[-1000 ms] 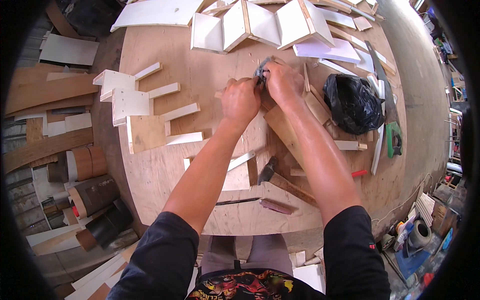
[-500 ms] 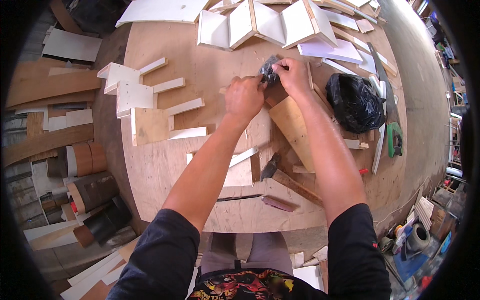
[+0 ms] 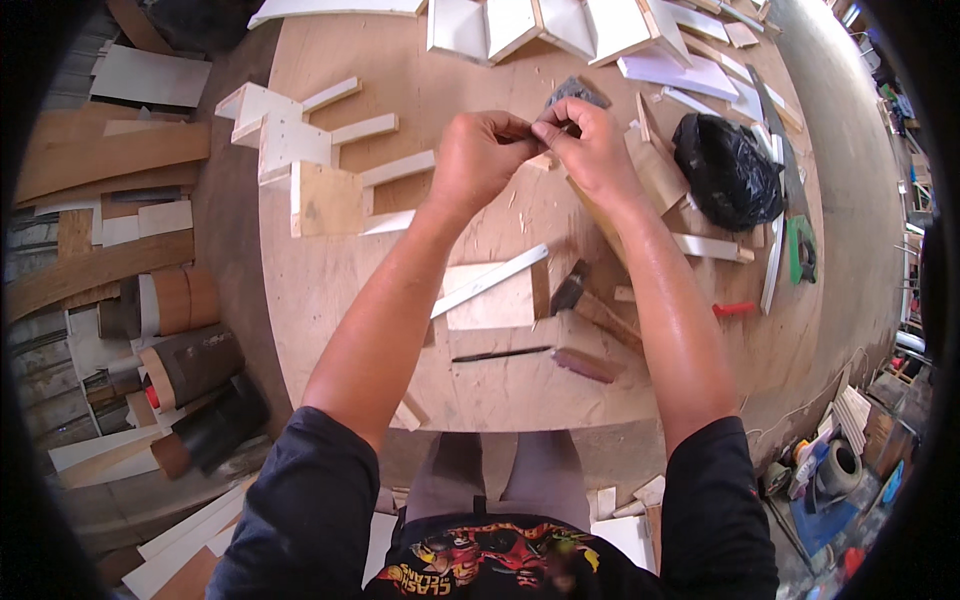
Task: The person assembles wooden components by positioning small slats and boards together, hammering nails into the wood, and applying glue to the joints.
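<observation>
Over the middle of the wooden table, my left hand and my right hand meet with thumbs and fingertips pinched together. Whatever lies between the fingertips is too small or hidden to make out. Just beyond them a small grey plastic bag rests on the tabletop, partly covered by my right hand. A hammer lies nearer to me, its handle running toward my right forearm. Beside it are a thin dark stick and a flat reddish-brown piece.
A stepped white wooden frame stands at the left, another zigzag white one at the far edge. To the right are a black plastic bag, a green-handled saw and a red-handled tool. Wood strips lie about.
Both hands have come off the small grey bag and drawn together, fingertips touching. The bag now lies beyond them. The whole view has shifted, so the table sits higher in it.
</observation>
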The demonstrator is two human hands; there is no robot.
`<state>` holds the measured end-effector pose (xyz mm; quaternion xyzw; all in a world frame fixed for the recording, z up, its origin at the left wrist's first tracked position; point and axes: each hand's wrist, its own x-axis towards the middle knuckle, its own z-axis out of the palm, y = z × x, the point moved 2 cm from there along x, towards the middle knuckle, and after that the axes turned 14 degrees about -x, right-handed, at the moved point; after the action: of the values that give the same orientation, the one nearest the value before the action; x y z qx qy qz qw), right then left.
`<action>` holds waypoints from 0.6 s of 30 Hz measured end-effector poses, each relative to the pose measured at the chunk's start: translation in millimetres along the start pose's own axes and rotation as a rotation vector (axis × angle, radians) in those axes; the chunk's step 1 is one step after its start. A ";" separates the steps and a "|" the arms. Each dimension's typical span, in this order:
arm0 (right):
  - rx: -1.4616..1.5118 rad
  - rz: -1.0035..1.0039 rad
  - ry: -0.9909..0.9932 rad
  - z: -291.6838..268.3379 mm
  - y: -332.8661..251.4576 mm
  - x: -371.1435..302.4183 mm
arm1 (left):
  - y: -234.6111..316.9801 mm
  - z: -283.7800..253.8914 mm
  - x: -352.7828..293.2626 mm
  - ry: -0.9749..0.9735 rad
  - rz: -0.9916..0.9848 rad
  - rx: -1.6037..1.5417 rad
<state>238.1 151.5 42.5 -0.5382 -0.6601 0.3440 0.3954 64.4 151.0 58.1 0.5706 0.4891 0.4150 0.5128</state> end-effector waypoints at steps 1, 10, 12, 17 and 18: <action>-0.002 0.006 -0.001 4.3 -6.2 -8.1 | 2.4 -6.3 -9.3 -0.003 -0.005 -0.003; -0.240 0.003 0.050 53.9 -76.6 -93.7 | 1.5 -49.3 -105.2 0.047 -0.061 -0.087; -0.268 0.001 0.072 63.8 -81.2 -109.6 | -10.3 -54.5 -122.3 0.028 -0.065 -0.136; -0.239 0.066 0.099 85.5 -82.7 -148.2 | -31.2 -60.5 -156.3 -0.015 -0.117 -0.103; -0.233 0.087 0.087 88.2 -82.0 -155.2 | -34.3 -60.4 -162.2 -0.022 -0.147 -0.082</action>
<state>140.2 -18.7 51.4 -0.6230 -0.6538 0.2580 0.3432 -27.8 2.1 36.5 0.5161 0.5066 0.3896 0.5703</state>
